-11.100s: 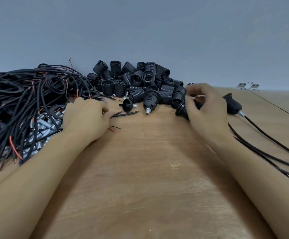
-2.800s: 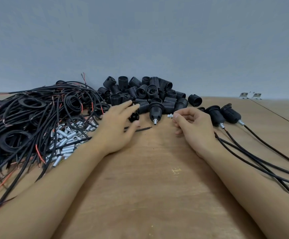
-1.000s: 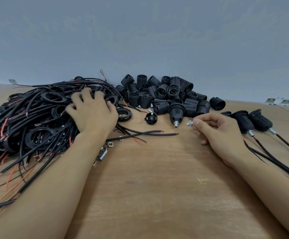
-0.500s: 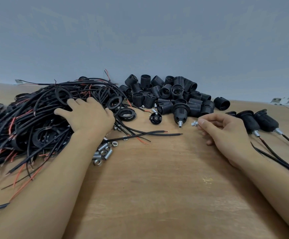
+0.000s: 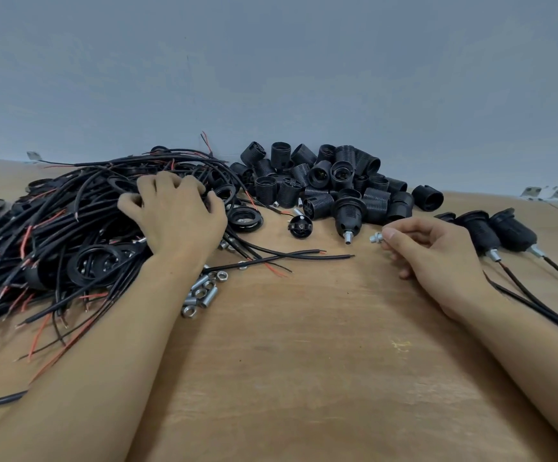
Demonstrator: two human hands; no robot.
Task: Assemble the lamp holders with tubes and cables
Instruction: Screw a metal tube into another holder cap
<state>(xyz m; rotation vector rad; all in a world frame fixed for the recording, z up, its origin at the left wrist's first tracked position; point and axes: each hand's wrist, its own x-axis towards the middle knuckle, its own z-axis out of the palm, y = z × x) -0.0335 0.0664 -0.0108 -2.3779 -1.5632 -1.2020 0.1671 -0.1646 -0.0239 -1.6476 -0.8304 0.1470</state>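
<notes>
My left hand (image 5: 174,215) lies on top of a tangled heap of black cables (image 5: 57,235) at the left, its fingers curled down into the strands. My right hand (image 5: 434,258) pinches a small silver threaded tube (image 5: 376,239) between thumb and fingertip, just right of an upright black lamp holder (image 5: 349,211) that has a metal tube at its bottom. A small black holder base (image 5: 300,227) lies beside it. A heap of black lamp holder shells (image 5: 324,178) sits at the back against the wall.
Two finished holders with cables (image 5: 497,231) lie at the right, their cables trailing toward me. Loose silver tubes and nuts (image 5: 200,291) lie by my left wrist. Black rings (image 5: 246,219) mix with the cables. Bare wooden tabletop (image 5: 304,361) spreads in front.
My left hand left the small black base and moved left onto the cable heap, where its fingers have now curled in. My right hand has kept hold of the silver tube.
</notes>
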